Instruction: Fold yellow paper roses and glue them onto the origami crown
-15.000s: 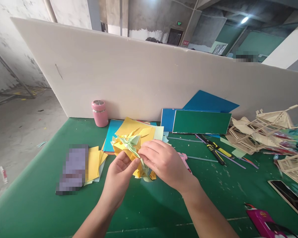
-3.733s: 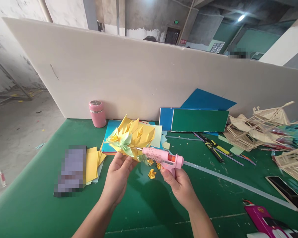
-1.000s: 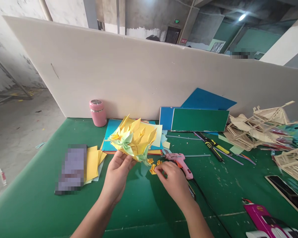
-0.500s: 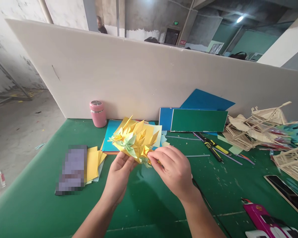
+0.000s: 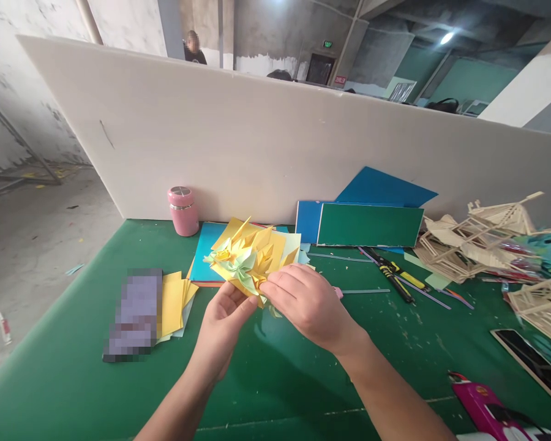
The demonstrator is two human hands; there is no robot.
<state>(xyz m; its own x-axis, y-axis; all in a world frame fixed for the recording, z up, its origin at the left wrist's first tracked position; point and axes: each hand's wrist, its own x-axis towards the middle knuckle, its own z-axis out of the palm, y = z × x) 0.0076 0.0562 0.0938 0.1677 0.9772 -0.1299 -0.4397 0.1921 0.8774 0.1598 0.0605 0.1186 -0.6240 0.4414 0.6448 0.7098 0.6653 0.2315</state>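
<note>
Broadly, a white partition board point(image 5: 257, 153) stands upright beyond both hands, closing off the far edge of the green, felt-like tabletop point(image 5: 280, 380) under them. Flat blue and green card sheets point(image 5: 371, 223) lean against that board past the right hand point(image 5: 305, 303), and pale wooden stick models point(image 5: 477, 239), open lattices of thin strips, lie heaped well to its right. Between the hands, lifted clear of the tabletop, is the paper flower point(image 5: 248, 257): stiff yellow and light green sheets folded into sharp, pointed petals. The left hand point(image 5: 224, 318) grips it from below, fingers curled under and thumb on the near edge, probably to keep the petals facing up. The right hand's fingertips are pinched onto the flower's near rim, seemingly pressing a small fold in place. A stack of yellow paper point(image 5: 174, 300) lies left of the left hand, and a smooth, cylindrical pink flask point(image 5: 183, 211) stands beyond it.
</note>
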